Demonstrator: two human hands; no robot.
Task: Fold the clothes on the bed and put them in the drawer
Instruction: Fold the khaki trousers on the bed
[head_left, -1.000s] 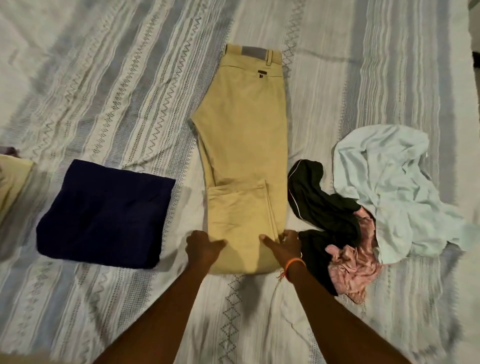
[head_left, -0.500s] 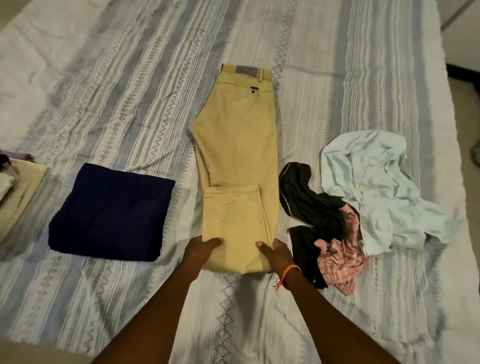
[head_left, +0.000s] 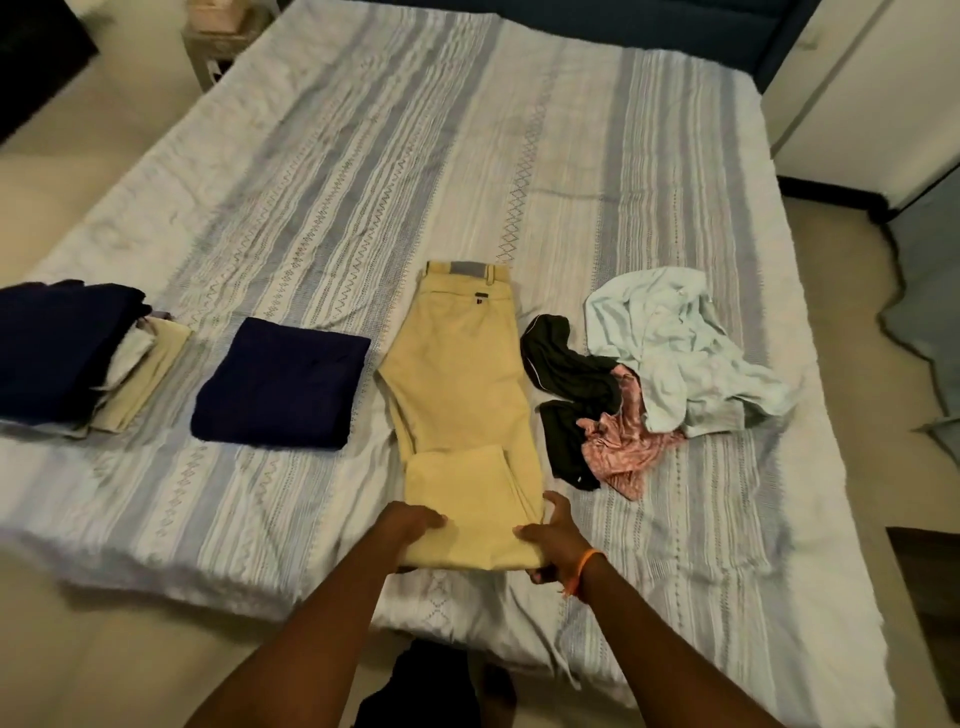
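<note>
A: Change vs half a second back? Head view only.

B: Camera has pulled back and up, so far more of the bed (head_left: 545, 171) shows. Both hands have lifted the near folded end of the khaki trousers (head_left: 462, 395) a little; grip is the same on both sides.

A: Hands now?

B: Left hand (head_left: 410, 525) grips the near left edge of the fold, thumb on top, fingers curled under the cloth. Right hand (head_left: 553, 540) holds the near right corner, thumb on top, fingers wrapped round the edge. Orange band (head_left: 587, 564) on the right wrist.

A: Trousers, where?

B: Middle of the bed near its front edge, lying lengthwise, waistband (head_left: 467, 270) at the far end. Leg ends are doubled back on top, so the fold is in the hands.

A: Other clothes?

B: Navy folded piece (head_left: 280, 384) just to the left of the trousers, apart from them. Further left a stack (head_left: 78, 358): a dark blue item on top of pale and beige ones. On the right an unfolded heap: black garment (head_left: 566, 384) just beside the trousers, pink garment (head_left: 623, 441) touching it, pale blue shirt (head_left: 680, 353) crumpled over both.

A: Drawer?

B: Can't pick one out. Pale cabinet (head_left: 872, 88) at the far right, small stand (head_left: 218, 47) at the far left corner.
</note>
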